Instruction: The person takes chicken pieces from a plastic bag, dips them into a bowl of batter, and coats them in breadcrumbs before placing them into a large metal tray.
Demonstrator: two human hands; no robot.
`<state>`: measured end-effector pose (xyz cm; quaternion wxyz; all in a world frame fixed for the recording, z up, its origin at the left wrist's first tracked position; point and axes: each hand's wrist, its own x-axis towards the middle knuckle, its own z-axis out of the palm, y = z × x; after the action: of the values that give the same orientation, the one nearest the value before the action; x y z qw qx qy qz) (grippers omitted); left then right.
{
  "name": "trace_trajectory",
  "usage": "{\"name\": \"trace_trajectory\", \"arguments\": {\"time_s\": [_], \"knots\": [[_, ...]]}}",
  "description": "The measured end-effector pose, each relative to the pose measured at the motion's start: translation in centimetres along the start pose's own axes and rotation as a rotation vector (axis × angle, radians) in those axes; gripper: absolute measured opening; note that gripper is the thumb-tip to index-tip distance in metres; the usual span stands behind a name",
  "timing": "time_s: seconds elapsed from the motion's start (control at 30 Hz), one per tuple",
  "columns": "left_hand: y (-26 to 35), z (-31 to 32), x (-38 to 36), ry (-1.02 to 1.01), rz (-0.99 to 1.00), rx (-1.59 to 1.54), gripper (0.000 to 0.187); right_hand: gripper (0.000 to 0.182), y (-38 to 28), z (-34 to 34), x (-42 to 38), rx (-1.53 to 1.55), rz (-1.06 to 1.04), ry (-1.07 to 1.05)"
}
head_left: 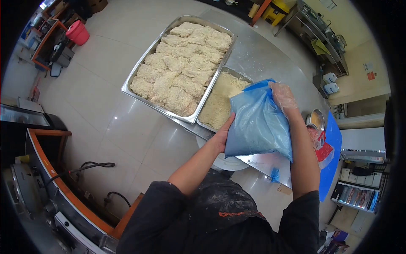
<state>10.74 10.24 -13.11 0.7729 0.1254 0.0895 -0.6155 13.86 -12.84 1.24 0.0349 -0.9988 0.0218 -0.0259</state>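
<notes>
A bulging blue plastic bag (260, 122) is held up in front of me, over the near side of the steel table. My left hand (223, 134) grips its lower left side, thumb up along the plastic and the other fingers hidden behind it. My right hand (283, 95), in a clear plastic glove, is closed round the gathered top right corner. Partly behind the bag lies a metal tray of pale crumbs (218, 99). Left of that, a large metal tray (160, 111) is filled with rows of crumb-coated pieces. What the bag contains is not clear through the plastic.
On the steel table (270, 53), a metal bowl (316, 120) stands to the right, near red-and-clear plastic packaging (322, 148) and a blue board or sheet (333, 142). A white round tub (230, 163) sits below the table edge. Wood-edged equipment (46, 158) with cables stands at left.
</notes>
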Motion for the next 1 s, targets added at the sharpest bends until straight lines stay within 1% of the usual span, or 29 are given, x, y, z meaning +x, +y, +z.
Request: {"name": "trace_trajectory", "arguments": {"time_s": [0.07, 0.17, 0.2, 0.27, 0.3, 0.37, 0.4, 0.5, 0.6, 0.7, 0.8, 0.9, 1.0], "knots": [[0.1, -0.2, 0.1, 0.006, -0.003, 0.035, 0.085, 0.032, -0.2, 0.4, -1.1, 0.021, 0.026, 0.015], [-0.7, -0.9, -1.4, 0.052, -0.04, 0.049, 0.082, 0.029, 1.0, 4.2, -2.8, 0.084, -0.016, 0.05], [-1.5, -1.4, -2.1, 0.082, -0.06, 0.037, 0.081, 0.028, 0.5, 4.8, -3.7, 0.07, -0.056, 0.014], [-2.5, -1.4, -4.3, 0.126, -0.119, 0.006, 0.081, 0.03, -1.5, 4.5, -5.5, 0.109, -0.03, 0.019], [-2.8, -1.4, -5.2, 0.124, -0.117, -0.001, 0.082, 0.031, -2.5, 4.4, -6.3, 0.129, -0.016, 0.02], [-2.9, -1.3, -6.4, 0.115, -0.115, -0.01, 0.083, 0.032, -3.7, 4.4, -7.6, 0.245, 0.091, -0.001], [-2.6, -1.0, -6.8, 0.133, -0.144, -0.002, 0.084, 0.032, -3.9, 4.4, -7.8, 0.305, 0.142, -0.01], [-2.3, -0.4, -6.5, 0.167, -0.092, 0.073, 0.084, 0.034, -3.1, 5.6, -7.9, 0.232, 0.082, 0.082], [-0.3, 0.9, -4.9, 0.167, -0.044, 0.119, 0.084, 0.035, -1.0, 6.4, -6.9, 0.315, 0.22, 0.253], [1.7, 1.2, -3.2, 0.122, -0.067, 0.13, 0.084, 0.036, -0.6, 4.5, -4.8, 0.175, 0.235, 0.255], [1.6, 1.2, -3.2, 0.146, -0.074, 0.172, 0.088, 0.035, -3.3, 1.5, -5.1, 0.522, 0.561, 0.081], [-0.3, 0.1, -4.5, 0.156, -0.072, 0.206, 0.094, 0.033, -2.2, 5.2, -8.7, 0.076, 0.204, 0.229], [-1.8, -2.5, -5.9, 0.144, -0.126, 0.172, 0.101, 0.031, -5.0, 2.9, -11.3, 0.572, 0.369, 0.291]]}}
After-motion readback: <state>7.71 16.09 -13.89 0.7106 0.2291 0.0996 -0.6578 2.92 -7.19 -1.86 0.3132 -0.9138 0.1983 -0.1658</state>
